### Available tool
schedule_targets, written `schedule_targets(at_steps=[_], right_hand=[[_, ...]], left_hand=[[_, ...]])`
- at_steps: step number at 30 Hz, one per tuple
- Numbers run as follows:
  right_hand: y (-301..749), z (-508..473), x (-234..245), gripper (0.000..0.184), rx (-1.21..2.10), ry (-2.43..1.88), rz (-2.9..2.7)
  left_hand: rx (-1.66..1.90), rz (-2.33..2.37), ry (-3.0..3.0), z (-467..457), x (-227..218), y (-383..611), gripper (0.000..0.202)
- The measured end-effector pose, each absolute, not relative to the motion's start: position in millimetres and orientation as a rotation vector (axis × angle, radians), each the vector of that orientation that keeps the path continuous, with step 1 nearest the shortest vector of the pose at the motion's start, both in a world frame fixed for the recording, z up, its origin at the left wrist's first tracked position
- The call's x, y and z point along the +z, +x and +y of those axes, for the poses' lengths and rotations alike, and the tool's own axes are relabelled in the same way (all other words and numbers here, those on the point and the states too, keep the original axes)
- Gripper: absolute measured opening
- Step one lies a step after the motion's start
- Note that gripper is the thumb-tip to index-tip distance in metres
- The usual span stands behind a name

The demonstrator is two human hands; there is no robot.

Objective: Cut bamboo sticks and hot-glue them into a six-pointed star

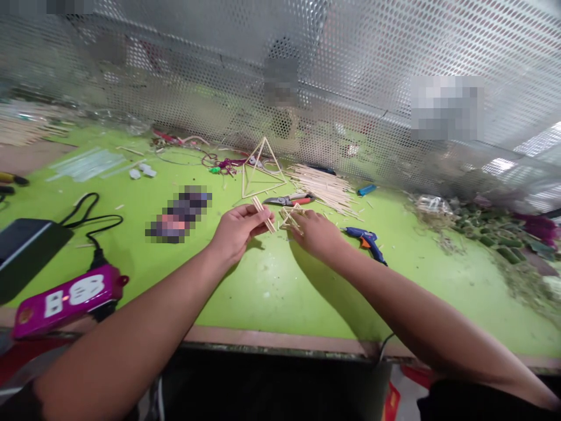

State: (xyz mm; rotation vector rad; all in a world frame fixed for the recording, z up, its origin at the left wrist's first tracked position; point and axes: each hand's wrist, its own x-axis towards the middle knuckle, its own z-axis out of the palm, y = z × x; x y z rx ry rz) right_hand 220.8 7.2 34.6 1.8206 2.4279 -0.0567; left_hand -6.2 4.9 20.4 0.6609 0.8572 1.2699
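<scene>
A few short wooden sticks (pixel 263 214) are pinched between the thumb and fingers of my left hand (pixel 239 231), just above the green table. My right hand (pixel 318 234) reaches palm down over a small pile of short cut sticks (pixel 289 217), its fingertips at the pile and partly hidden. Whether it grips any of them I cannot make out. Behind both hands lie pruning shears (pixel 289 200) with a red handle. A pyramid frame of sticks (pixel 264 169) stands farther back, and a blue glue gun (pixel 366 242) rests right of my right hand.
Long wooden sticks (pixel 324 187) lie in a heap behind the shears. A pink power strip (pixel 70 298) and a black box (pixel 28 251) with cables occupy the left. Clear glue sticks (pixel 87 164) lie farther back. A perforated metal screen (pixel 210 88) borders the table (pixel 263 298).
</scene>
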Motion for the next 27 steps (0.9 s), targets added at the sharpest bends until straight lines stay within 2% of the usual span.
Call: schedule_targets(at_steps=[3, 8, 11, 12, 15, 19, 22, 27], right_hand=[[213, 18, 35, 0.051, -0.064, 1.855, 2.443], [219, 6, 46, 0.059, -0.097, 1.925, 2.523], [230, -20, 59, 0.046, -0.181, 1.967, 2.603], [234, -29, 62, 0.04, -0.285, 1.984, 2.649], [238, -51, 63, 0.032, -1.013, 2.144, 2.702], [234, -61, 50, 0.042, -1.754, 2.19, 2.484], [229, -60, 37, 0.048, -1.998, 2.225, 2.371], [227, -55, 23, 0.049, -2.034, 2.325, 2.386]], left_hand=[[1.278, 0.868, 0.668, 5, 21, -7, 0.034], [1.206, 0.906, 0.726, 4, 21, -9, 0.042], [1.082, 0.933, 0.818, 0, 19, -5, 0.048], [1.029, 0.936, 0.853, -2, 18, -3, 0.048], [0.843, 0.897, 0.965, -11, 16, 5, 0.047], [0.701, 0.856, 1.06, -19, 14, 12, 0.043], [0.676, 0.887, 1.132, -19, 12, 13, 0.04], [0.659, 0.907, 1.229, -20, 7, 14, 0.037]])
